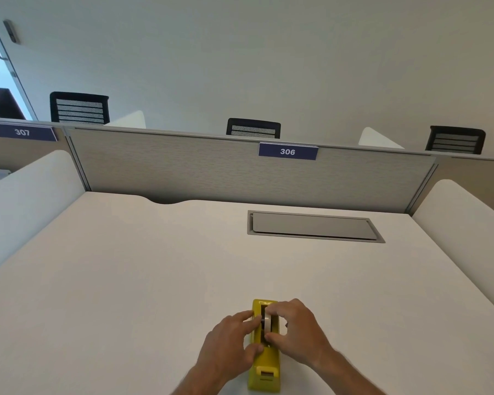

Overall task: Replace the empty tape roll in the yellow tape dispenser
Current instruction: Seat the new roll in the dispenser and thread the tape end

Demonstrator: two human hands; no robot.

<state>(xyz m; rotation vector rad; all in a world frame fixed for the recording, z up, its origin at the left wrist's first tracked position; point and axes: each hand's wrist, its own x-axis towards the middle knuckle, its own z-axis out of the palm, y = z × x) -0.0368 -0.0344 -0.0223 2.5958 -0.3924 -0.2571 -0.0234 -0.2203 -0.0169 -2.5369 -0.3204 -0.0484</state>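
The yellow tape dispenser lies on the white desk near its front edge, cutter end toward me. A whitish tape roll sits in its open slot. My right hand pinches the roll from the right, thumb and fingers on its rim. My left hand presses against the dispenser's left side, with fingertips touching the roll's hub. Whether the roll carries tape or is bare I cannot tell.
A grey cable hatch is set flush in the desk at the back right. White side dividers and a grey rear partition labelled 306 enclose the desk. Black chairs stand beyond the partition.
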